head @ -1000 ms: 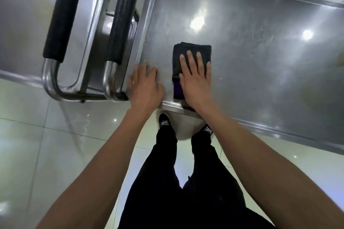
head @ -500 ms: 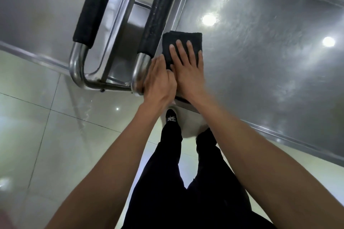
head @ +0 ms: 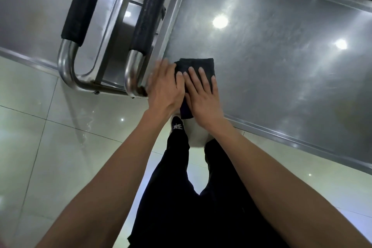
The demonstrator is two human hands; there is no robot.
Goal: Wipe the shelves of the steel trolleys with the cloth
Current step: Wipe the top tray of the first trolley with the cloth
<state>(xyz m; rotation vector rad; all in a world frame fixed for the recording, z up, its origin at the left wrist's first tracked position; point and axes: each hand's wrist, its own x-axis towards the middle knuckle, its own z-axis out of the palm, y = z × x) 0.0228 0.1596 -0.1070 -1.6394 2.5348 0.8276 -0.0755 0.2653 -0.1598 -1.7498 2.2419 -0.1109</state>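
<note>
Right hand (head: pixel 202 94), flat with fingers spread, presses on a folded dark cloth (head: pixel 198 66). Left hand (head: pixel 166 88), also flat with fingers extended and slightly blurred, lies just beside it, overlapping the cloth's left edge. The cloth rests in the near left corner of the right trolley's steel shelf (head: pixel 281 56). To the left, two black-padded handles (head: pixel 145 16) stand side by side; the farther-left one belongs to a second trolley (head: pixel 30 6). Tiled floor (head: pixel 50 127) lies below.
</note>
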